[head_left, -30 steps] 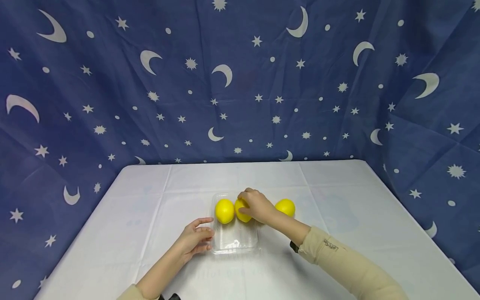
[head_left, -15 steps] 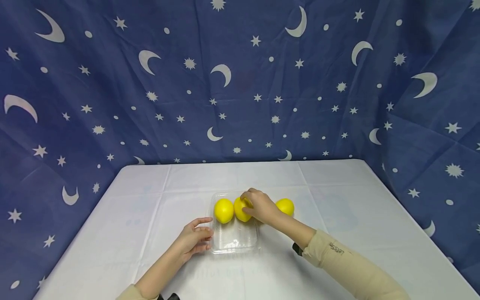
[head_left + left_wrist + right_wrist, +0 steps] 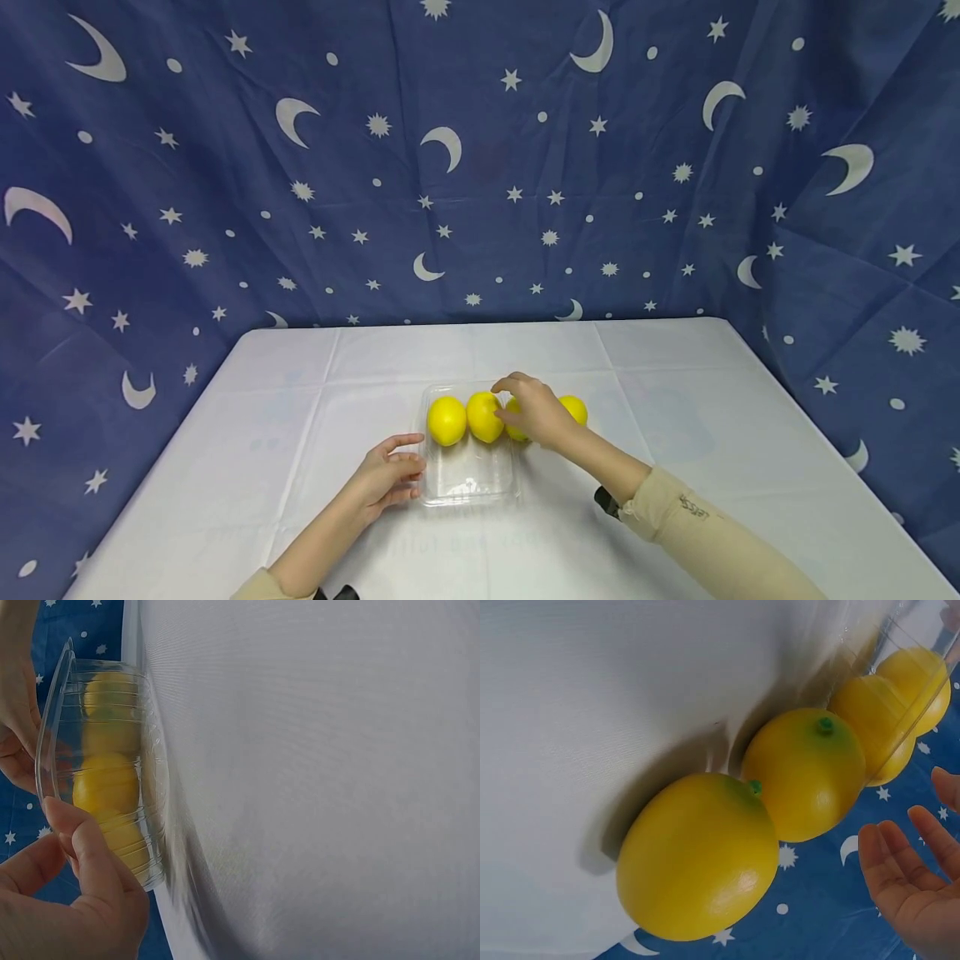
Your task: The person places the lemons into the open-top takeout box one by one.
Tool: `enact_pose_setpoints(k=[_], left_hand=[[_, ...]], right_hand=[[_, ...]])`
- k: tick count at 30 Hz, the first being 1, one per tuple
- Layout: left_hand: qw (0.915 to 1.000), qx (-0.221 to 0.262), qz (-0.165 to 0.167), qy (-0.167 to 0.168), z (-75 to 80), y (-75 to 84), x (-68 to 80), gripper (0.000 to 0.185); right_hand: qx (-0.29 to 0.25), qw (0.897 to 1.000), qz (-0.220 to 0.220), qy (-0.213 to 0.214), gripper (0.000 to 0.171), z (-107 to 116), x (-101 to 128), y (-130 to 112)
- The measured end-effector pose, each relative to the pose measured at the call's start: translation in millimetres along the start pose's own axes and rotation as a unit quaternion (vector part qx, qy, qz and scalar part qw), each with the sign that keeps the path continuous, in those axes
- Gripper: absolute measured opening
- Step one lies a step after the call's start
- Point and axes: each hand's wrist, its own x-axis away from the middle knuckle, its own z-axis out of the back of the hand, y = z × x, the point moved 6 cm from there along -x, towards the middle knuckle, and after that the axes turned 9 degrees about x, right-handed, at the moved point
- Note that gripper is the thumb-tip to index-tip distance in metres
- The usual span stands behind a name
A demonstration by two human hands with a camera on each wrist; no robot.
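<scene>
A clear plastic container (image 3: 470,483) lies on the table. Two yellow lemons are in its far part, side by side: a left lemon (image 3: 447,421) and a right lemon (image 3: 484,417). My left hand (image 3: 386,477) rests its spread fingertips against the container's left edge. Just above and right of the right lemon hovers my right hand (image 3: 542,414), fingers parted and holding nothing. Outside the container, two more lemons sit on the table in the right wrist view, a nearer lemon (image 3: 694,862) and one beside the container (image 3: 802,780), each with a green stem nub.
A white cloth covers the table (image 3: 667,500). Behind it and along both sides hangs a blue curtain (image 3: 480,183) printed with moons and stars.
My right hand has let go of the right lemon in the container and drawn back to the right. The left hand stays at the container's edge.
</scene>
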Motion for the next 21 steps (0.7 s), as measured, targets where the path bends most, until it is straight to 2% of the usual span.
enact_pose_setpoints(k=[15, 21], left_hand=[[1.0, 0.001, 0.003, 0.006, 0.9, 1.7, 0.7, 0.049], [1.0, 0.003, 0.004, -0.002, 0.9, 0.0, 1.3, 0.05]], right_hand=[[0.019, 0.999, -0.013, 0.031, 0.029, 13.3, 15.1, 21.6], [0.019, 0.999, -0.031, 0.037, 0.03, 15.6, 23.9, 36.2]])
